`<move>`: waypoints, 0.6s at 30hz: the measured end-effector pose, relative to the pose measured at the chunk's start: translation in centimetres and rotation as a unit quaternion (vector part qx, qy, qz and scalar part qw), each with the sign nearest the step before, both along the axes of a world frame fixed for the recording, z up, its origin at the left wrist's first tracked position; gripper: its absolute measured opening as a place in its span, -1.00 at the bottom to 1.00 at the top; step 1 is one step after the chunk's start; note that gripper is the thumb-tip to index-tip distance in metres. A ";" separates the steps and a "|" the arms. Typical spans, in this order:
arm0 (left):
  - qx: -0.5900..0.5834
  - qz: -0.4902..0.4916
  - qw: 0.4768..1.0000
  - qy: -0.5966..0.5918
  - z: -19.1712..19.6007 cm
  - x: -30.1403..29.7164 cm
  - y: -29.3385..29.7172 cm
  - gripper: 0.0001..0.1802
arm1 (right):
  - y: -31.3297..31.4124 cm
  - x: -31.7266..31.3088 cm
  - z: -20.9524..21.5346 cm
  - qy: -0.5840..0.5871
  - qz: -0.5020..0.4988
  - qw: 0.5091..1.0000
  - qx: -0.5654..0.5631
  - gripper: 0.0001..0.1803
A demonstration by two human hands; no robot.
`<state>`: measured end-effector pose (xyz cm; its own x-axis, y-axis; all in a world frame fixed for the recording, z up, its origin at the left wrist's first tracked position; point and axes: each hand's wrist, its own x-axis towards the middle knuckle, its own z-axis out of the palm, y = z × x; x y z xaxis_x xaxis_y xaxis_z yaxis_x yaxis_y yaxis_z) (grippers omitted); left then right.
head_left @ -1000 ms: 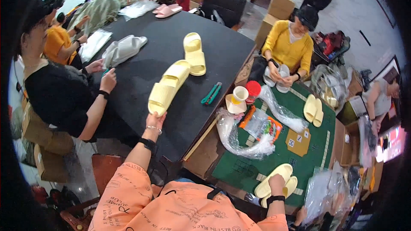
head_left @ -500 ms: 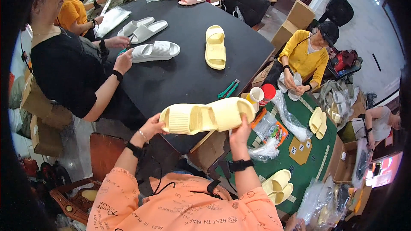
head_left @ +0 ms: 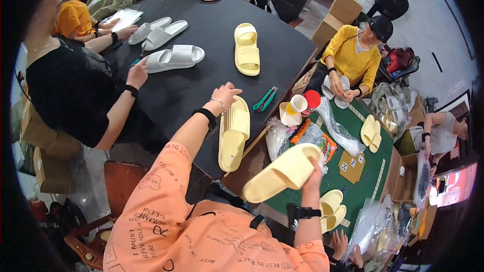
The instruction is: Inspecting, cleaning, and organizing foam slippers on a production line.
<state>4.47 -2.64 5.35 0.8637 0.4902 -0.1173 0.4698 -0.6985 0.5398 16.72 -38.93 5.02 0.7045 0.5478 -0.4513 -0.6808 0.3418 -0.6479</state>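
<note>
My right hand (head_left: 314, 175) grips a pale yellow slide slipper (head_left: 285, 171) by one end, holding it tilted in the air over the gap between the two tables. Close to the black table's near corner lies another yellow slipper (head_left: 233, 143), lengthwise. My left hand (head_left: 225, 95) is just at its far end, fingers stretched out and holding nothing; whether it still touches the slipper I cannot tell. Farther back on the black table (head_left: 201, 35) sits a third yellow slipper (head_left: 247, 50). A green utility knife (head_left: 264, 99) lies to the right of my left hand.
Left, a person in black (head_left: 75, 95) has a hand by a grey slipper (head_left: 176, 59). At the green table (head_left: 373, 171), a person in yellow (head_left: 350, 55) handles grey slippers. Cups (head_left: 296, 105), a red-lidded jar (head_left: 311, 102), plastic bags (head_left: 343, 131) and yellow slippers (head_left: 370, 133) crowd it.
Two yellow slippers held end to end between both hands have come apart. One now lies on the black table by my left hand; the other has moved lower right in my right hand.
</note>
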 end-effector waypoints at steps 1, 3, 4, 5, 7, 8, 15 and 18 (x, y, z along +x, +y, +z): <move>0.093 0.044 0.993 -0.054 0.2 0.8 -1.3 -0.62 | 1.2 -0.9 -0.1 0.030 0.021 0.999 0.015 -0.64; 0.092 0.074 0.982 -0.147 0.5 1.1 -4.5 -0.51 | 3.9 -2.6 -0.1 0.021 0.033 0.999 -0.020 -0.65; -0.018 0.005 0.982 -0.189 0.6 -0.1 -6.4 -0.44 | 5.2 -3.2 0.1 -0.013 0.037 0.999 -0.028 -0.66; -0.415 -0.065 0.884 -0.205 0.6 -1.6 -8.5 -0.27 | 6.5 -3.9 0.4 -0.005 0.036 0.999 -0.020 -0.70; -0.413 -0.149 0.896 -0.070 0.9 -5.9 -11.4 0.07 | 8.9 -5.2 0.9 0.008 0.035 0.999 -0.012 -0.73; -0.271 -0.157 0.917 -0.245 1.1 -7.8 -13.1 0.05 | 10.0 -5.8 1.1 -0.007 0.062 0.998 -0.006 -0.73; -0.439 0.245 0.777 -0.378 -2.8 -14.3 -7.3 -0.53 | 15.6 -9.7 -1.6 -0.306 0.190 0.927 -0.109 -0.58; -0.316 0.330 0.830 -0.320 -6.3 -14.8 -1.5 -0.52 | 16.0 -10.5 -3.7 -0.499 0.187 0.741 -0.408 -0.36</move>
<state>-10.29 -4.15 -0.97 0.4158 0.8967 -0.1521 0.1141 0.1145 0.9868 6.25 -22.89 1.36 0.7778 0.6211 -0.0963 0.3291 -0.5330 -0.7795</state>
